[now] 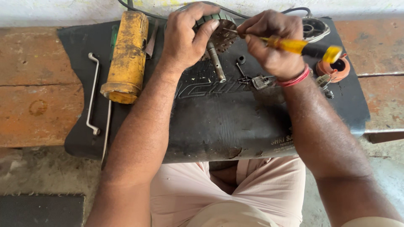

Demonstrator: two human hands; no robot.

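Left hand (185, 35) clamps the round grey toothed motor part (221, 31), steel shaft toward the person, at the black rubber mat's (219, 122) far edge, steadying it; right hand (269, 42) grips the yellow-handled screwdriver (301, 47), tip probing it.

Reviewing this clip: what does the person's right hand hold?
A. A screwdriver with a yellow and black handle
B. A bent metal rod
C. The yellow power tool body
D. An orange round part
A. The right hand grips a screwdriver with a yellow and black handle, its tip aimed at the round motor part held in the left hand.
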